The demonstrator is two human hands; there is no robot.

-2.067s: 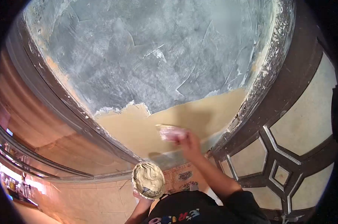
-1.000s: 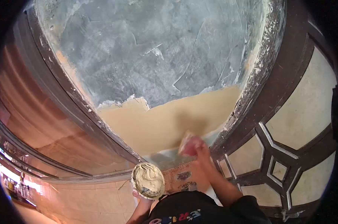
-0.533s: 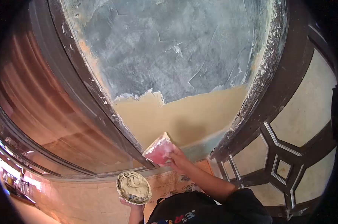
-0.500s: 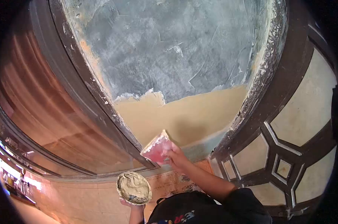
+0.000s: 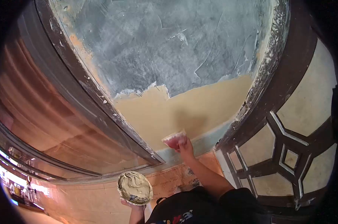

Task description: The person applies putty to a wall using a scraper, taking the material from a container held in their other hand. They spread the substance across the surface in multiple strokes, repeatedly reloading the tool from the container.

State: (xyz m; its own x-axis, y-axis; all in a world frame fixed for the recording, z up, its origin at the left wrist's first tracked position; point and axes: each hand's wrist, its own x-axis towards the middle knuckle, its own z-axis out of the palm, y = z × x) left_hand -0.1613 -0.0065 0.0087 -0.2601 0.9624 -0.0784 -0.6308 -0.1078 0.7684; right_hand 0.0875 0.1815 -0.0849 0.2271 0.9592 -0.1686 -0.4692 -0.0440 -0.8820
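My right hand (image 5: 185, 148) is closed around a pink scraper blade (image 5: 173, 139), its far edge smeared with cream putty. The blade is against or just over the lower wall; the contact is hard to make out. A smooth layer of tan putty (image 5: 146, 115) spans the lower wall, with a ragged upper border against the grey surface (image 5: 150, 44). Below and to the left, my left hand (image 5: 133, 204) supports a round bowl (image 5: 151, 192) of cream putty (image 5: 133, 184) from underneath; most of its fingers are hidden by the bowl.
Dark frames with chipped paint edge the wall on the left (image 5: 90, 84) and right (image 5: 264, 74). A patterned door (image 5: 288, 158) with pale panels stands at right, a reddish-brown curtain-like surface (image 5: 42, 108) at left. Orange-brown floor tiles (image 5: 83, 198) lie below.
My right hand and the scraper have moved right and slightly up along the lower wall, and the blade has turned flatter. My left hand with the bowl stays nearly in place. The view has shifted slightly.
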